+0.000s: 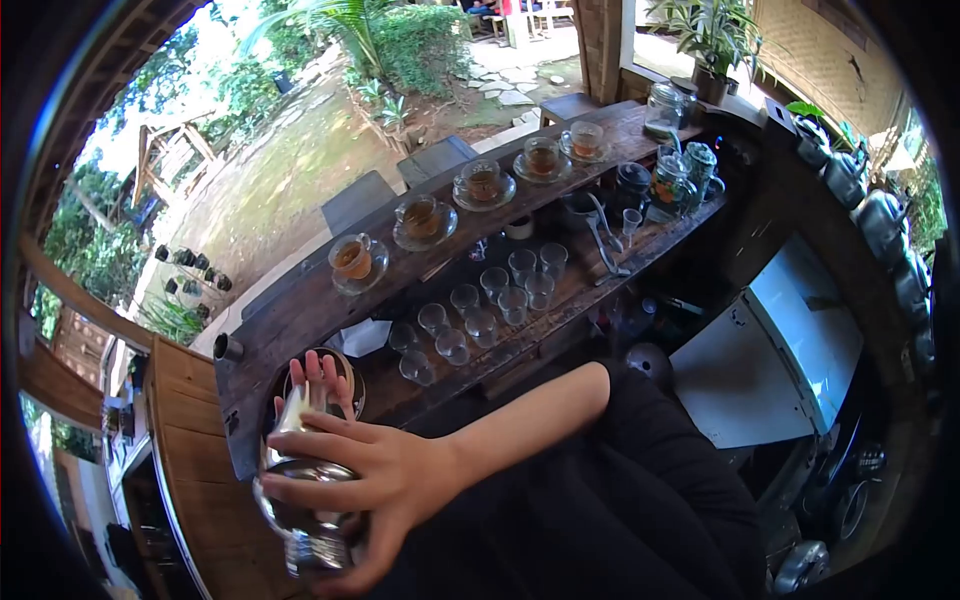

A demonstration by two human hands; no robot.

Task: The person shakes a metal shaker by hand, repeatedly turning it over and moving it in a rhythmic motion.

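- Gripping a shiny metal shaker (305,500), the right hand (385,485) wraps its fingers around the vessel's body at the lower left of the head view, thumb on the underside.
- Left hand (315,385): only the fingertips show, curled over the top of the shaker from behind; its palm is hidden.
- Shaker position: held between both hands, above the near end of the dark wooden counter (300,320), just in front of a round glass saucer (350,395) partly covered by the fingers.
- Upper ledge: five glass cups of amber tea (352,258) stand on saucers in a row running diagonally away to the upper right.
- Lower shelf: a cluster of empty small glasses (480,305) stands upright, close together.
- Far end: glass jars (672,180) and a dark kettle sit near a potted plant (712,40).
- Right side: a white appliance (770,360) stands below the counter.
- A black sleeve covers the right upper arm.
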